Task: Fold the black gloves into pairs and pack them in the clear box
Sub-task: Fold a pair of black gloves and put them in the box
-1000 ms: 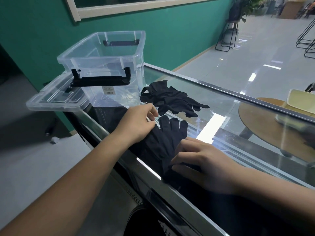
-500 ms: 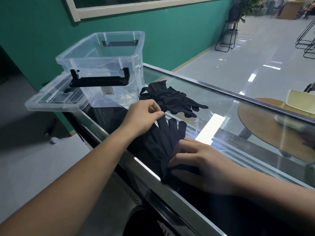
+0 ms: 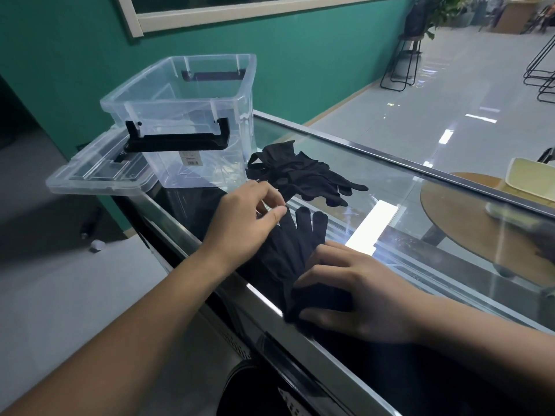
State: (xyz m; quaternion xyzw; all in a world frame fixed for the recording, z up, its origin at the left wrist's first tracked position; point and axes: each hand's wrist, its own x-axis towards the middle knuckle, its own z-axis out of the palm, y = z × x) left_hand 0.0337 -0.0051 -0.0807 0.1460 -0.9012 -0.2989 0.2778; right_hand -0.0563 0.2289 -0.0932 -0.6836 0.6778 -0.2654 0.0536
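Observation:
A black glove pair lies flat on the glass counter, fingers pointing away from me. My left hand pinches the tip of one glove finger at the pair's far left. My right hand presses down on the cuff end near the counter's front edge. A loose heap of black gloves lies just beyond. The clear box with black handles stands open at the counter's left end, with nothing in it.
The box's clear lid lies under and beside it, overhanging the counter's left end. Through the glass I see a round wooden table. A metal rail runs along the counter's far edge.
My left hand has slid from the glove's palm up to its fingertips and closed into a pinch there. My right hand has stayed on the cuff.

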